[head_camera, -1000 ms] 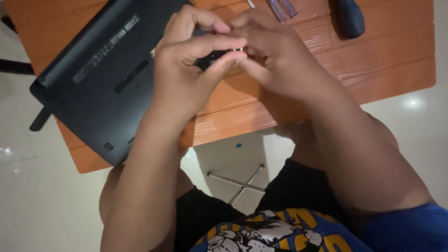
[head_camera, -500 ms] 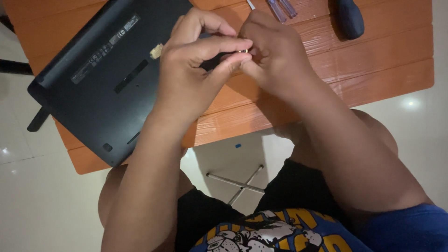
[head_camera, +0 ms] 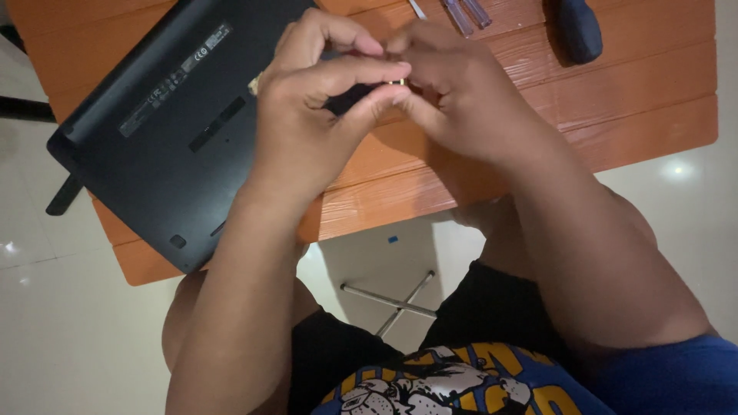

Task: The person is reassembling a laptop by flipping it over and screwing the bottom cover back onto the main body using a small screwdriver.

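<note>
A small dark part (head_camera: 355,96), its long axis running left-right with a brassy tip toward the right, is pinched between left hand (head_camera: 307,115) and right hand (head_camera: 461,100) fingertips above the upturned laptop (head_camera: 169,146) on the orange table (head_camera: 615,84).

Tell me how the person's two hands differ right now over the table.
The left hand shows its back, with forefinger and thumb pinched on a small dark part; the right hand has its fingers curled inward, meeting that part at its gold tip. The left hand hangs over the upturned dark laptop; the right hand is over the bare orange table. Both are bare and touch at the fingertips.
</note>
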